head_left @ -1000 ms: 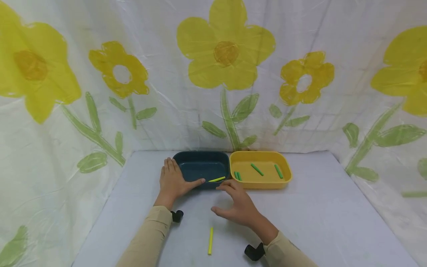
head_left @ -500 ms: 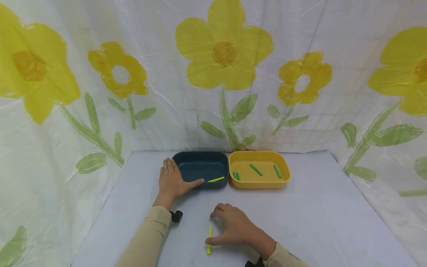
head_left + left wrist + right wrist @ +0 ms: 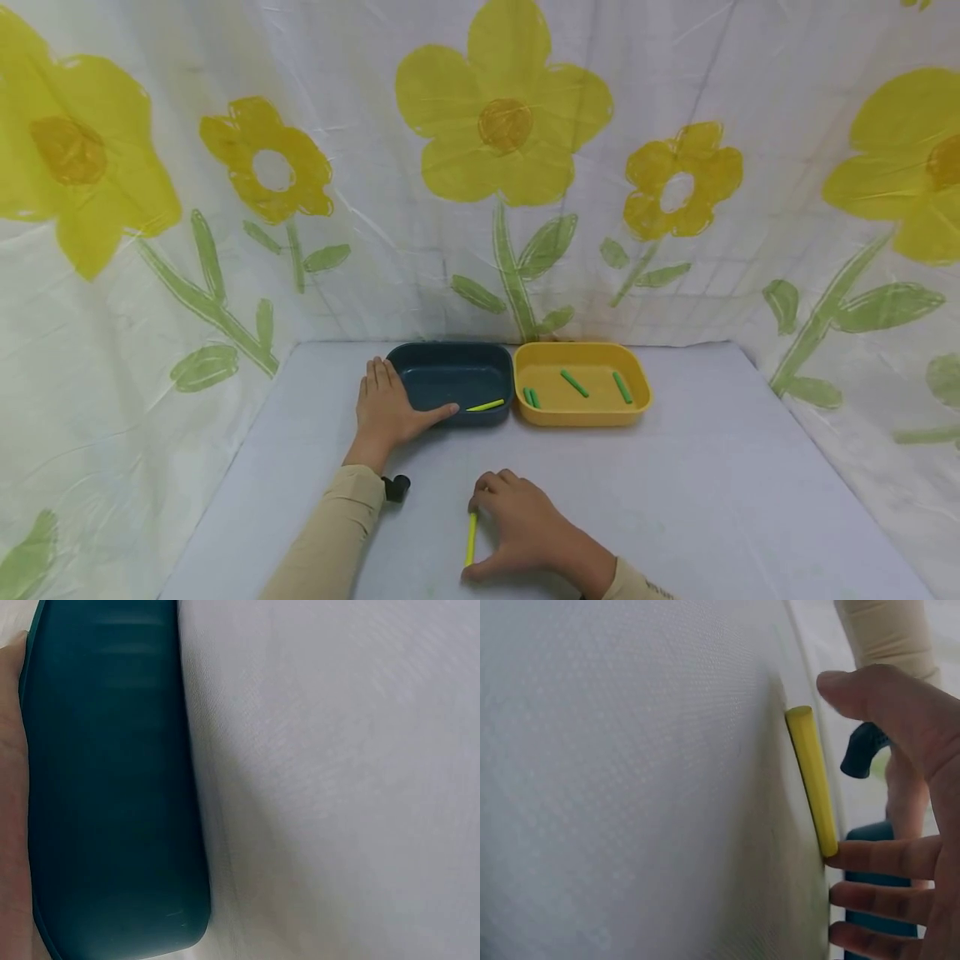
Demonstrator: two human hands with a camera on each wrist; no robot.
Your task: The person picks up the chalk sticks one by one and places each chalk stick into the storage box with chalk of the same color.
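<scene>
My left hand [image 3: 386,408] rests at the left front corner of a dark teal tray [image 3: 450,354], thumb along the front rim and fingers straight along the left side. Close up, the left wrist view shows the tray's outer wall [image 3: 112,787] beside this hand. A short, round yellow stick [image 3: 471,540] lies on the white table. Spanning it lengthwise is my right hand [image 3: 525,521], its index fingertip right at the far end. In the right wrist view, the thumb stands a little off the near end of the stick [image 3: 811,780].
Another yellow stick [image 3: 486,406] lies inside the teal tray, by its front wall. Right beside that tray stands a yellow tray [image 3: 585,417] with several green sticks [image 3: 574,383] in it. A white curtain [image 3: 360,275] printed with flowers hangs behind the table.
My right hand has come back from the front of the trays to the yellow stick on the table, its fingers now reaching both ends. The left hand has stayed at the teal tray.
</scene>
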